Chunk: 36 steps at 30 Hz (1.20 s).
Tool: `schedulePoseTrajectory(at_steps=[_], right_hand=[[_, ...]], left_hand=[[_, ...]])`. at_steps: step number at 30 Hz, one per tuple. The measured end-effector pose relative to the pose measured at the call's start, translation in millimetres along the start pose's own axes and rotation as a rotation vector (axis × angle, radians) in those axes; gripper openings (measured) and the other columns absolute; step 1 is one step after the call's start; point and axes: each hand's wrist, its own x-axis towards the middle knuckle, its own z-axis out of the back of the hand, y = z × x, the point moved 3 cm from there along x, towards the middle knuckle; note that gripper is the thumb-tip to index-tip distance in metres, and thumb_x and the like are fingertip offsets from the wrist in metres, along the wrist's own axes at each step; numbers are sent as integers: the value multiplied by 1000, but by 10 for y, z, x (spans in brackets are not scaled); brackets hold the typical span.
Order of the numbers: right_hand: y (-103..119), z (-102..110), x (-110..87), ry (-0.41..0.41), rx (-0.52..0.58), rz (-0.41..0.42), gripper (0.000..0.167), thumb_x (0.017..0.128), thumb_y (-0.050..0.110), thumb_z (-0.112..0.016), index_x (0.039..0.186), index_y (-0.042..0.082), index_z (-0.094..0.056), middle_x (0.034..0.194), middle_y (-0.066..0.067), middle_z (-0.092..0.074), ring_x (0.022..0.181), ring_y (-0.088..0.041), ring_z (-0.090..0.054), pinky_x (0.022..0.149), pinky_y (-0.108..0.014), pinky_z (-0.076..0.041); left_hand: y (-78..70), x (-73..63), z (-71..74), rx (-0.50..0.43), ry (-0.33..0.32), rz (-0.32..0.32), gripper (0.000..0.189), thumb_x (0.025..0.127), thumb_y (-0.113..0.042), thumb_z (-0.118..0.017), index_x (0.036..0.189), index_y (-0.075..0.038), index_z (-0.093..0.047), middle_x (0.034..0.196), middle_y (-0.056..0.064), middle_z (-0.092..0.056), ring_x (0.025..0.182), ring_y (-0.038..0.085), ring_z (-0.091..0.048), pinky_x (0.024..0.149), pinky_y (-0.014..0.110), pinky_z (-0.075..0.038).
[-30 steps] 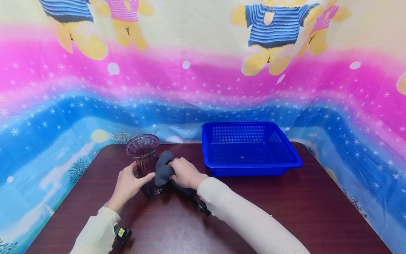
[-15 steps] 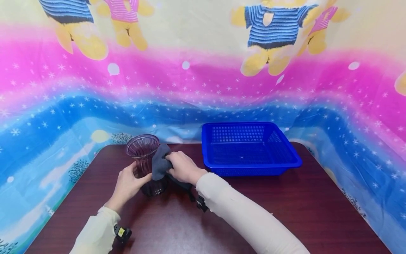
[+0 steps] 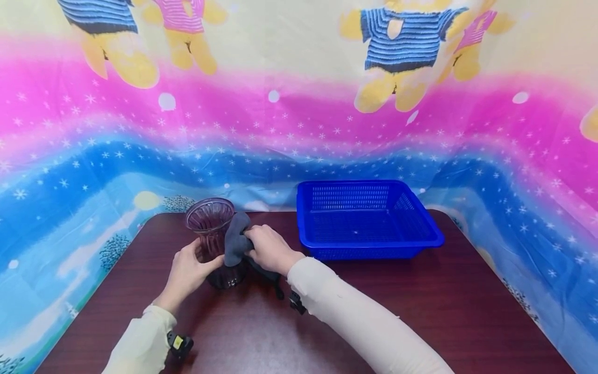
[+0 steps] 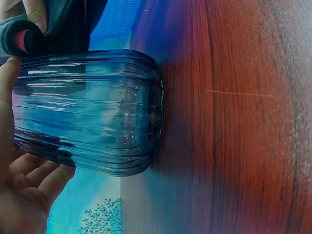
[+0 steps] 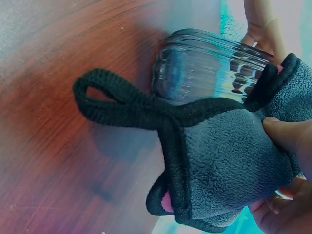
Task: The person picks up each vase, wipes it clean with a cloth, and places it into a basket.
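- One hand, your left hand [image 3: 186,272], has its fingers curled around the side of the purple-tinted glass vase [image 3: 212,244].
- That vase stands upright on the reddish-brown wood surface [image 3: 261,332], left of centre.
- Dark grey, black-trimmed cloth [image 3: 236,241] lies against the vase's right side.
- Your right hand [image 3: 271,249] grasps this cloth between thumb and fingers.
- Farther right, the blue basket [image 3: 374,244] sits apart from both your hands.

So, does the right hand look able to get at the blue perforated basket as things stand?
Probably yes: nothing visible stands between the right hand and the blue perforated basket, though the hand grips a gray black-trimmed cloth and might need to release it first.
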Motion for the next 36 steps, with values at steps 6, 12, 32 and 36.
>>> schedulePoseTrajectory(at_steps=[6, 12, 32, 36], right_hand=[[-35, -102, -24, 9, 0, -4, 9, 92, 21, -74, 99, 15, -74, 97, -2, -74, 93, -19, -68, 86, -32, -55], [-76, -208, -64, 14, -2, -6, 6, 90, 18, -75, 95, 14, -74, 93, -1, -75, 90, -19, -70, 82, -31, -55], [-180, -543, -197, 71, -63, -53, 5, 90, 18, -75, 87, 15, -72, 93, -2, -75, 87, -20, -70, 80, -31, -56], [-180, -554, -222, 77, -73, -51, 7, 89, 17, -75, 84, 15, -71, 91, -4, -75, 87, -21, -70, 81, -31, -56]], left_hand=[[9, -12, -2, 9, -4, 23, 69, 85, -46, -78, 131, 2, -59, 125, 29, -68, 114, 43, -67, 95, 56, -54], [30, -19, -15, 23, -22, 17, 71, 84, -54, -77, 128, 0, -61, 121, 26, -70, 106, 40, -68, 88, 54, -54], [27, -29, -15, 24, -3, 31, 78, 84, -60, -74, 133, -1, -58, 128, 27, -67, 115, 43, -65, 94, 57, -52], [26, -29, -18, 27, -5, 29, 76, 83, -60, -75, 130, -2, -60, 126, 26, -69, 112, 41, -67, 92, 56, -53]])
